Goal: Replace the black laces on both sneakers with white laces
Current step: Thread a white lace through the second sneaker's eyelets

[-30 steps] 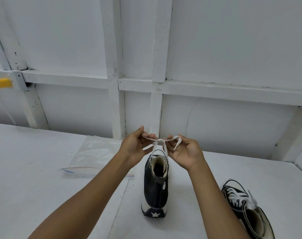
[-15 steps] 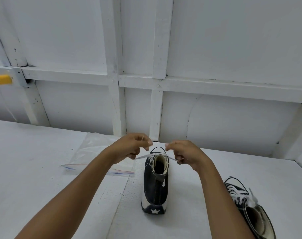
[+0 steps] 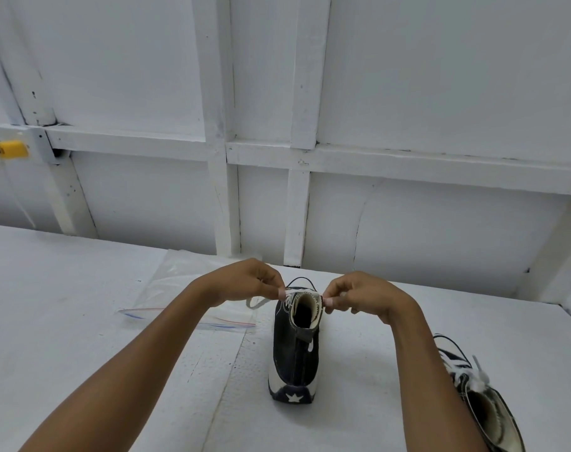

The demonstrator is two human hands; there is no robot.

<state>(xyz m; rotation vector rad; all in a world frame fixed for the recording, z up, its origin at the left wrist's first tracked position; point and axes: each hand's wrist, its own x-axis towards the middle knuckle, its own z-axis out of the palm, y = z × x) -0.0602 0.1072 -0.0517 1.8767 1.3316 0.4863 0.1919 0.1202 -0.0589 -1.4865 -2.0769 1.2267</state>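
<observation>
Both hands have sunk to the collar of the black high-top canvas sneaker, which stands upright on the white table, heel toward the camera. The left hand and the right hand each pinch the flat white lace beside that collar. A second black sneaker lies tipped over at the right.

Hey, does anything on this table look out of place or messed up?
Nothing stands out. The left hand and right hand pinch the lace atop the upright sneaker; the other sneaker sits at right, the bag lies flat.
</observation>
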